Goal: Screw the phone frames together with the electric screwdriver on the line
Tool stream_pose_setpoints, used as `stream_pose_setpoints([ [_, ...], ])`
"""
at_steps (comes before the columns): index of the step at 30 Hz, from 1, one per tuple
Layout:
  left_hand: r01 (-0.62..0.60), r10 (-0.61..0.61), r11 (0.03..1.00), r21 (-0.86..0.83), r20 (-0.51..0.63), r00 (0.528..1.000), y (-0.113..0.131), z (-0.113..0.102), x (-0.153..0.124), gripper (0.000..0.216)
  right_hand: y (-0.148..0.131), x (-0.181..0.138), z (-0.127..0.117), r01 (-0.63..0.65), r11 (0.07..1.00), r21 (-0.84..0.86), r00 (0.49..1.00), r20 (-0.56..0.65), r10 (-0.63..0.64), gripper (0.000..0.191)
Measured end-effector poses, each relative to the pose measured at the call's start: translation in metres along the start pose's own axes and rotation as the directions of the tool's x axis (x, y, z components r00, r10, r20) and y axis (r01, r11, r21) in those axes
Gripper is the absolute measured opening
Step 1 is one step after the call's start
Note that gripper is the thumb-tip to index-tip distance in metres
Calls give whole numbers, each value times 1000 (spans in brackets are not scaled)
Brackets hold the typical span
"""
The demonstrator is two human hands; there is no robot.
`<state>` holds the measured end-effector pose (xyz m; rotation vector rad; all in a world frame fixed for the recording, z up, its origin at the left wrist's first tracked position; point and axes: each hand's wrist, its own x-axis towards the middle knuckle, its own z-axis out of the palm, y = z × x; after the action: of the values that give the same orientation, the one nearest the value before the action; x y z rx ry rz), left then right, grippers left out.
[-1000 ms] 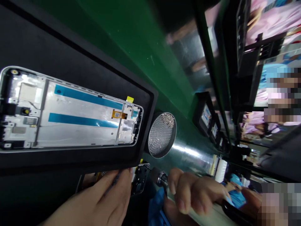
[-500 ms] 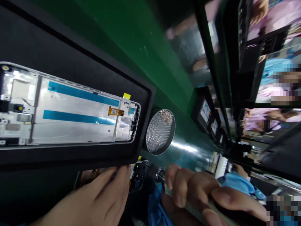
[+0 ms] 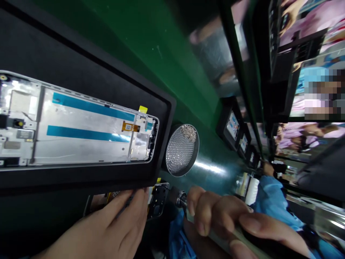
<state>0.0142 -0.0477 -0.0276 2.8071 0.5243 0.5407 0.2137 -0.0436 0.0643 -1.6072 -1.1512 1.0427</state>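
Observation:
My left hand (image 3: 105, 223) lies across an opened phone (image 3: 159, 199) at the lower left, its fingers close together along the tray's near edge. It covers the middle of that phone; the fingertips are partly hidden. My right hand (image 3: 223, 212), closed, grips an electric screwdriver (image 3: 183, 199) with a metal collar, its tip pointing left toward the phone. A second opened phone (image 3: 83, 147), silver inside with blue strips, an orange flex cable (image 3: 130, 126) and a yellow tab (image 3: 143, 109), rests in a black tray (image 3: 118, 81). The round screw dish (image 3: 179, 154) stands just right of the tray.
Small screws (image 3: 189, 133) are heaped at the dish's far side. Black devices with lit screens (image 3: 233, 125) line the green bench (image 3: 151, 54) beneath a dark rail. At the right, a co-worker's blue sleeve (image 3: 275, 198) reaches in beside a white roll (image 3: 252, 190).
The whole view has shifted slightly, moving things a little left. Both my hands keep their grips. At the right, the co-worker's arm has stretched farther onto the bench.

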Motion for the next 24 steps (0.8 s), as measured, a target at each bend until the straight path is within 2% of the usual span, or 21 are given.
stream_pose_setpoints([
  [1, 0, 0, 1000, -8, -13, 1000, 0, 0, 0, 76, 3, 1, 1, -2, 1000, 17, 1000, -16, 2, 10],
  [5, 5, -5, 1000, -3, -15, 1000, 0, -1, -1, 71, 13, 10, 4, -28, 987, 161, 998, -57, 38, 40],
  [8, 3, -3, 1000, 24, -4, 1000, 0, -1, 0, 68, 15, 14, 7, -52, 975, 216, 997, -37, 61, 46],
  [12, -16, 16, 999, 41, 3, 1000, -1, -2, 2, 65, 18, 12, 8, 42, 986, 160, 996, -86, -28, 43],
  [15, -13, 13, 999, 33, 7, 1000, -1, -2, 2, 66, 17, 11, 5, 120, 982, 145, 991, -78, -110, 32],
  [18, -17, 17, 1000, 21, 10, 1000, -1, -2, 1, 66, 14, 14, -4, 85, 985, 148, 994, 49, -93, 16],
  [20, -17, 17, 1000, 19, 5, 1000, 0, -2, 1, 67, 16, 14, -12, 67, 990, 121, 987, 135, -83, 14],
  [21, -15, 15, 1000, 20, 2, 1000, 0, -1, 0, 67, 20, 14, -15, 100, 989, 112, 982, 146, -116, 16],
  [24, -5, 5, 1000, 23, -2, 1000, 0, 0, 0, 67, 35, 11, -22, 248, 965, 83, 967, 47, -252, 17],
])
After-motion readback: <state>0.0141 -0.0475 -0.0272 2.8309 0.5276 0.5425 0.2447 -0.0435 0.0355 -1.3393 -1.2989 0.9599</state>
